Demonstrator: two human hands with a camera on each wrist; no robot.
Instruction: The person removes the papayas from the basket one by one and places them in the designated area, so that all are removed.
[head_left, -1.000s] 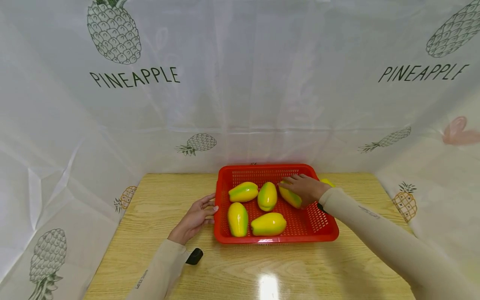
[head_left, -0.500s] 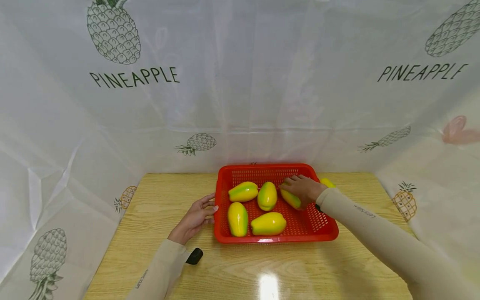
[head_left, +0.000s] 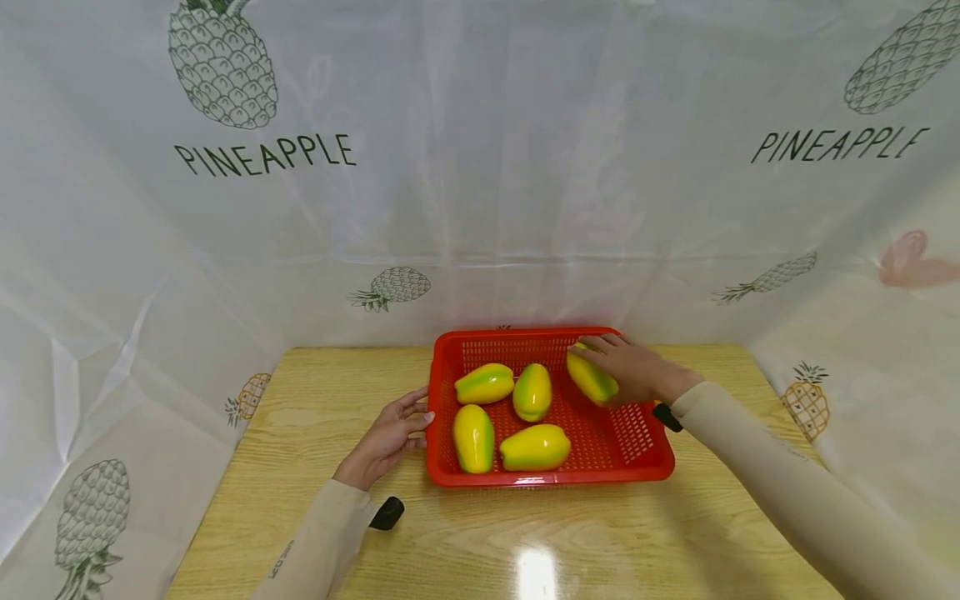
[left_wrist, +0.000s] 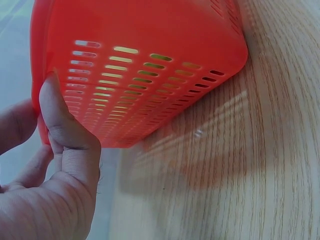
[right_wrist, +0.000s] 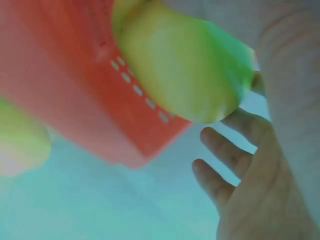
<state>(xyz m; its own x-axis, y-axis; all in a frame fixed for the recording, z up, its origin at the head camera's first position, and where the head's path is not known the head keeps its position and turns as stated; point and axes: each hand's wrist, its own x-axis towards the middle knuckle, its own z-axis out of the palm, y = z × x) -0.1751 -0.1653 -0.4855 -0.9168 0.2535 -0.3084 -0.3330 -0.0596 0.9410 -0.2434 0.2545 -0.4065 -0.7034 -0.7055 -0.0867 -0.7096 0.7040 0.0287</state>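
Note:
In the head view a red plastic basket (head_left: 551, 478) stands on the wooden table, with several yellow-green papayas inside. My left hand (head_left: 390, 437) pinches its left rim, thumb over the edge; the left wrist view shows a digit (left_wrist: 65, 120) against the slotted wall. My right hand (head_left: 637, 371) grips a papaya (head_left: 592, 377) at the basket's back right, tilted and raised above the bottom. Seen from the right wrist, this papaya (right_wrist: 185, 65) overlaps the basket wall. Two papayas (head_left: 484, 384) (head_left: 533, 392) lie in the back row, two (head_left: 473, 439) (head_left: 536, 447) in front.
The table (head_left: 480, 542) extends before the basket and to both sides. A white sheet (head_left: 540, 167) printed with pineapples hangs behind and along the sides. Black wrist devices (head_left: 387, 513) show below both sleeves.
My right hand has lifted the back-right papaya and moved it slightly rightward and back. The yellow thing beyond the right rim is now hidden. My left hand stays at the rim.

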